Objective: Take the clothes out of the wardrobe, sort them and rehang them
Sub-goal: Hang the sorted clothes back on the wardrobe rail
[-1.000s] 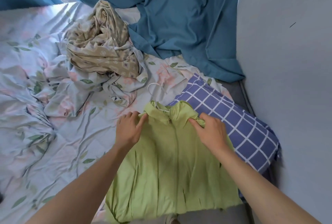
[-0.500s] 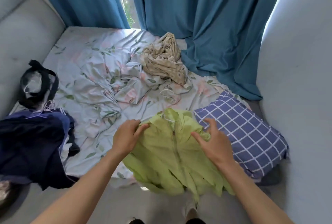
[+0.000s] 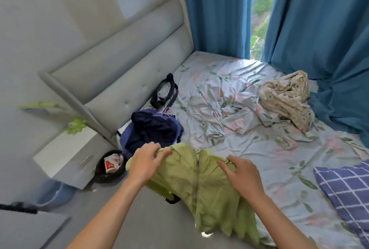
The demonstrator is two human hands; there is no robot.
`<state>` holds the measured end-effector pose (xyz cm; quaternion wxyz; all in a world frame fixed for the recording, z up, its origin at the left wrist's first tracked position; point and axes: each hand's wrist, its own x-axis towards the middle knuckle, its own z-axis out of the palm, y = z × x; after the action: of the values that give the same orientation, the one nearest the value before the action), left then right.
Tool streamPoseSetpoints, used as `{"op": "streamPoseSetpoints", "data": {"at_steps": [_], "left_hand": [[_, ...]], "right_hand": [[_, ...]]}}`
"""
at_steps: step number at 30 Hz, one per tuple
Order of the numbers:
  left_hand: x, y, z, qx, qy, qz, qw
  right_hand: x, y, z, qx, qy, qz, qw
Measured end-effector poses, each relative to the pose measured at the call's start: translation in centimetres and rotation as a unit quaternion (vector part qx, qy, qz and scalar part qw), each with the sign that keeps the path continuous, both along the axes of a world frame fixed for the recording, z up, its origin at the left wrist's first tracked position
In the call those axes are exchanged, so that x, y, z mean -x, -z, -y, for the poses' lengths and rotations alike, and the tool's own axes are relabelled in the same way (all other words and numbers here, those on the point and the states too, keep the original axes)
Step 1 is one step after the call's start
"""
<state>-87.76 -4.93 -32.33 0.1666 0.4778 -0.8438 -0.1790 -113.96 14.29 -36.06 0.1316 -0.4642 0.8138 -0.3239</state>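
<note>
Both hands grip green jacket (image 3: pixel 201 179) at shoulders: L hand (image 3: pixel 144 164) pinches collar-side fabric, R hand (image 3: pixel 242 175) fingers curl on cloth. Vs 0.5 s ago, jacket is lifted off bed (image 3: pixel 259 149), carried left toward navy clothes pile (image 3: pixel 153 129) by headboard (image 3: pixel 119 69); checked pillow (image 3: pixel 347 190) now far right of jacket.

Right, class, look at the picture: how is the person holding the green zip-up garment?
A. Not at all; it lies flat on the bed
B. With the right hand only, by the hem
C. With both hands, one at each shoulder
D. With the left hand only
C: the left hand and the right hand each grip a shoulder of the green garment, which hangs down between them.
</note>
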Motion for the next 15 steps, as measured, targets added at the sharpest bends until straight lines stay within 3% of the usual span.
{"op": "streamPoseSetpoints", "data": {"at_steps": [6, 15], "left_hand": [[-8.5, -1.0, 5.2, 0.034, -0.066, 0.015, 0.997], [-14.7, 1.6, 18.7, 0.032, -0.093, 0.033, 0.995]], "right_hand": [[-6.2, 0.1, 8.1, -0.021, -0.085, -0.008, 0.996], [-13.1, 2.9, 22.2, -0.064, -0.074, -0.019, 0.995]]}}
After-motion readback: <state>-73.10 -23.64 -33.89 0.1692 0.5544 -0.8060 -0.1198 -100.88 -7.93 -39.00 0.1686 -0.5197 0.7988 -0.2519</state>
